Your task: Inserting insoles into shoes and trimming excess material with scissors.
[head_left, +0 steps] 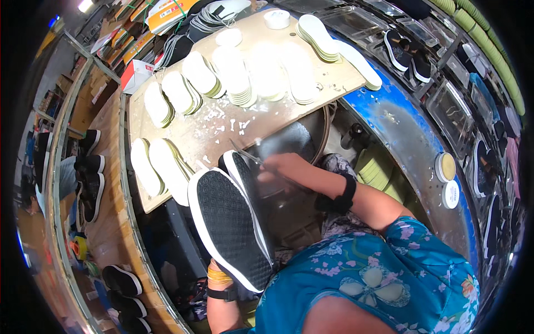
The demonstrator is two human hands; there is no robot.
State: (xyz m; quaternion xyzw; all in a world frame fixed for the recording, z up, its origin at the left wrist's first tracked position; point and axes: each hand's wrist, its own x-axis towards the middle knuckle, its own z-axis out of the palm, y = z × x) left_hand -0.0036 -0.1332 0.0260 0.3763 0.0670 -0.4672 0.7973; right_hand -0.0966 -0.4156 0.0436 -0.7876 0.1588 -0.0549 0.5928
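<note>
A pair of black shoes (225,222) with white sole edges is held up in front of me, textured black faces toward me. My left hand (213,265) comes up behind the larger, nearer shoe; its fingers are hidden there, with yellow bands and a black strap at the wrist. Beyond the shoes' upper end, my right hand (280,167) is closed on a slim metal tool that looks like scissors (247,154). Its fingers are smeared by motion. The blades point up and left, over the near edge of the board, close to the second shoe's tip.
A wooden board (186,119) bears several stacks of white insoles (231,75) and small white scraps (240,126). Right of it runs a blue-edged bench (409,133) with two round tins (445,167). More shoes (89,189) stand on a shelf at left; boxes (167,14) lie behind.
</note>
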